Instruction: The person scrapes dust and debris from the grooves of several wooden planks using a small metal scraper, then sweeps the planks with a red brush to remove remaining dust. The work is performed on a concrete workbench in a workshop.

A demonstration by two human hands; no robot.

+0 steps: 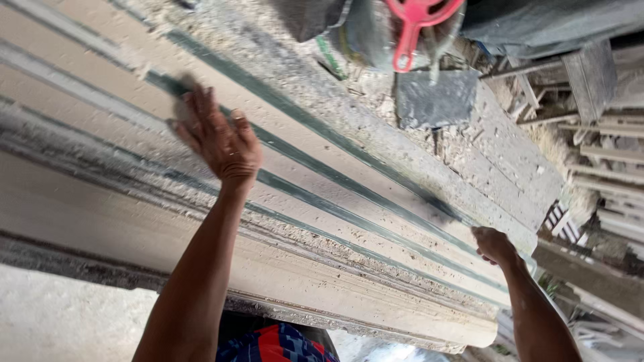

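A long pale moulded board [349, 201] with dark green grooves runs from the upper left to the lower right, coated in dust. My left hand [218, 137] lies on its upper left part, fingers spread over a small dark pad [180, 94] and pressing it onto the surface. The pad is blurred and mostly hidden under the fingers. My right hand [493, 245] rests on the board near its lower right end, fingers curled in, with nothing seen in it.
A red plastic handle [410, 30] hangs over the top edge beside grey sacks. A flat grey block [436, 99] lies on the dusty bench. Pale moulded strips [614, 157] are stacked at the right. Red and blue cloth [275, 343] shows at the bottom.
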